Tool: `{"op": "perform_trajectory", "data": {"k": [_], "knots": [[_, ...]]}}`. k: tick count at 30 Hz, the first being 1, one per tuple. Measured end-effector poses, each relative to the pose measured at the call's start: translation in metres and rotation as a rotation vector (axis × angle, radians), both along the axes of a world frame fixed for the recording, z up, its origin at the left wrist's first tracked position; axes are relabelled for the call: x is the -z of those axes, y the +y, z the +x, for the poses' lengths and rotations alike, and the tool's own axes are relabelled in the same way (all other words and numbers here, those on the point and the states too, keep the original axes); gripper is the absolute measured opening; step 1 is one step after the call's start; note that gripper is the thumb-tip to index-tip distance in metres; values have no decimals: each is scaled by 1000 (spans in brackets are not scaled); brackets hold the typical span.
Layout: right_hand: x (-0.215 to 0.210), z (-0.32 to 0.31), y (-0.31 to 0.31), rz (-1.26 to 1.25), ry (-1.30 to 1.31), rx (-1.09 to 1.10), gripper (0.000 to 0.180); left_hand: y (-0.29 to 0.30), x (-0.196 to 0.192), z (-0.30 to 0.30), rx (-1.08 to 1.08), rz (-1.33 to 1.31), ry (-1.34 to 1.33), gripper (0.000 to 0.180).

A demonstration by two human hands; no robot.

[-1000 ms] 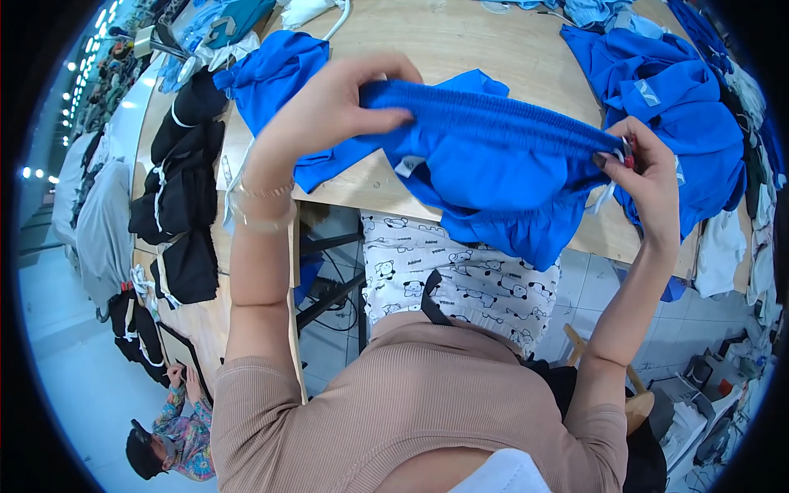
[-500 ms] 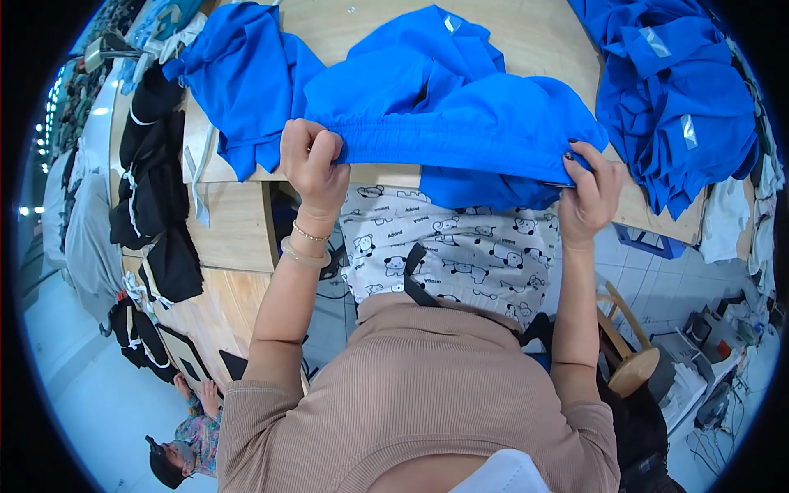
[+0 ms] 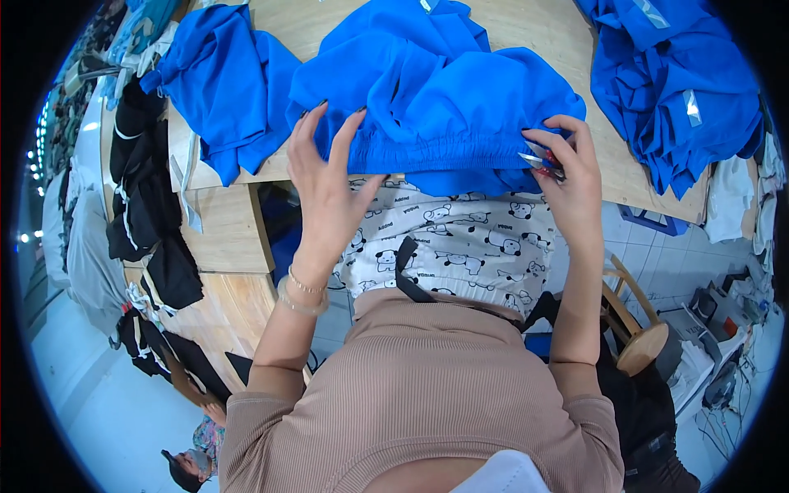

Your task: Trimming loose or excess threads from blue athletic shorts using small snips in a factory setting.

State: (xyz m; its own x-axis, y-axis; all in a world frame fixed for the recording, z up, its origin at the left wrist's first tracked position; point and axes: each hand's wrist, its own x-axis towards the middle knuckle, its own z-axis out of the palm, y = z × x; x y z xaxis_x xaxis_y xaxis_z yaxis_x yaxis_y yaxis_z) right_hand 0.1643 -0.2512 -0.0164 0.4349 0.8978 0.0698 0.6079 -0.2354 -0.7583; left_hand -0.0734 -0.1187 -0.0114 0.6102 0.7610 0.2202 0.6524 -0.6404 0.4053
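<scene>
A bright blue garment with a gathered elastic waistband lies across the front of the table, its waistband along the near edge. My left hand is at the left end of the band, fingers spread and thumb apart, not gripping the cloth. In my right hand is a small pair of thread snips with red handles. Their blades point left, over the right end of the waistband. Whether the right fingertips also touch the cloth, I cannot tell.
Another blue garment lies to the left on the wooden table, and a blue pile on the right. Black garments hang further left. A wooden stool stands at lower right. Another person is at lower left.
My left hand has let go of the waistband and spread its fingers. The stretched band has slackened and come down. In my right hand the snips now show. The other person has shifted.
</scene>
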Motion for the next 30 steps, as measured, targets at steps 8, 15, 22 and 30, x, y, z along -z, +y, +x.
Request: {"op": "perform_trajectory", "data": {"k": [8, 15, 22, 30], "knots": [[-21, 8, -11, 18, 381, 11, 41, -52, 26, 6, -85, -1751, -682, 36], [-15, 14, -19, 357, 869, 295, 14, -50, 47, 42, -170, -2032, -1308, 17], [-29, 8, -6, 218, 785, 162, 10, -55, 34, 73, -63, -1950, -1255, 17], [-31, 12, 7, 233, 422, 170, 10, -45, 1, 99, -16, -1967, -1277, 34]]}}
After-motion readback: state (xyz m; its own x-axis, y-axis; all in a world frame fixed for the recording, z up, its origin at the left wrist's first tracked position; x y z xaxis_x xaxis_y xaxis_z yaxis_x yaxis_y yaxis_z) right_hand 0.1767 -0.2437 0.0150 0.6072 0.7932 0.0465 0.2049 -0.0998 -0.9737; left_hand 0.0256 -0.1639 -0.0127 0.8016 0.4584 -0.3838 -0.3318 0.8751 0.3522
